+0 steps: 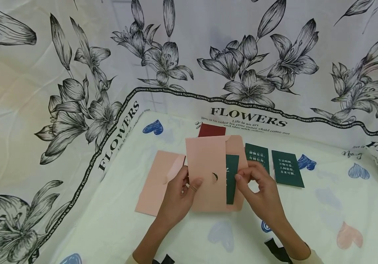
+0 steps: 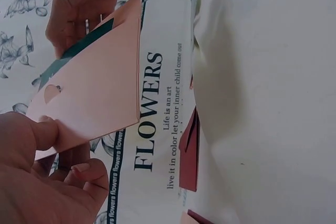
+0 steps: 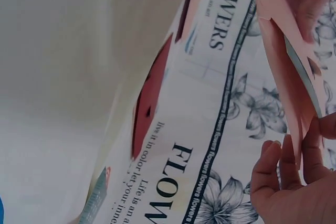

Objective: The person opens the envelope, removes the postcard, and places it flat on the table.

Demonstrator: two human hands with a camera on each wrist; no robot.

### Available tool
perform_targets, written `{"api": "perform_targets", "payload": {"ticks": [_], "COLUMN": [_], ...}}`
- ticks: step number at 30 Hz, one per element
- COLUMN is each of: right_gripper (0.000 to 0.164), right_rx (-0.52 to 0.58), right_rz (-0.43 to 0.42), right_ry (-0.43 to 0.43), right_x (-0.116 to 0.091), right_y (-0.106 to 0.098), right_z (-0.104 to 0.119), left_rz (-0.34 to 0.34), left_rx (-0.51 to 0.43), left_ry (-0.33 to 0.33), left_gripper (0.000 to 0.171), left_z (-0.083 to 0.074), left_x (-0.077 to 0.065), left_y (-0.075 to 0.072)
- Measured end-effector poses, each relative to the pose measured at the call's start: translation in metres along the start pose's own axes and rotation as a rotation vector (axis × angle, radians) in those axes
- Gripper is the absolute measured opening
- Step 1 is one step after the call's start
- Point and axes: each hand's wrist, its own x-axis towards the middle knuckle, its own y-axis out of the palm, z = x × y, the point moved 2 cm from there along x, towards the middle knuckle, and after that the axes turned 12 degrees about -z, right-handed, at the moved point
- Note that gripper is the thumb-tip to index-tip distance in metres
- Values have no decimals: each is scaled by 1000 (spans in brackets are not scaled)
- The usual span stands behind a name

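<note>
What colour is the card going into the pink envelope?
Dark green card with white writing, seen best in the head view.

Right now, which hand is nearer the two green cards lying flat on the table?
Right. The right hand sits just beside the green cards; the left hand grips the pink envelope farther away.

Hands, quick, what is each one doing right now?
Left hand: grips the pink envelope by its lower edge.
Right hand: fingers pinch the green card half tucked into that envelope.
</note>
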Motion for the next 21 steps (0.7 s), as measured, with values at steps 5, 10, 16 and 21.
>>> {"api": "perform_targets", "payload": {"ticks": [5, 10, 16, 21], "right_gripper": [2, 8, 8, 10], "right_rx": [8, -49, -151, -124], "right_rz": [-12, -33, -84, -87], "right_ry": [-3, 3, 78, 134], "right_x": [0, 1, 0, -2], "right_y": [0, -6, -17, -21], "right_z": [0, -4, -9, -11], "left_rz": [5, -14, -78, -92], "left_rx": [6, 45, 109, 120], "left_ry": [-7, -7, -13, -33], "left_gripper": [23, 21, 23, 22], "left_z": [1, 4, 13, 16], "left_x": [1, 2, 6, 7], "left_y": [0, -4, -16, -22]}}
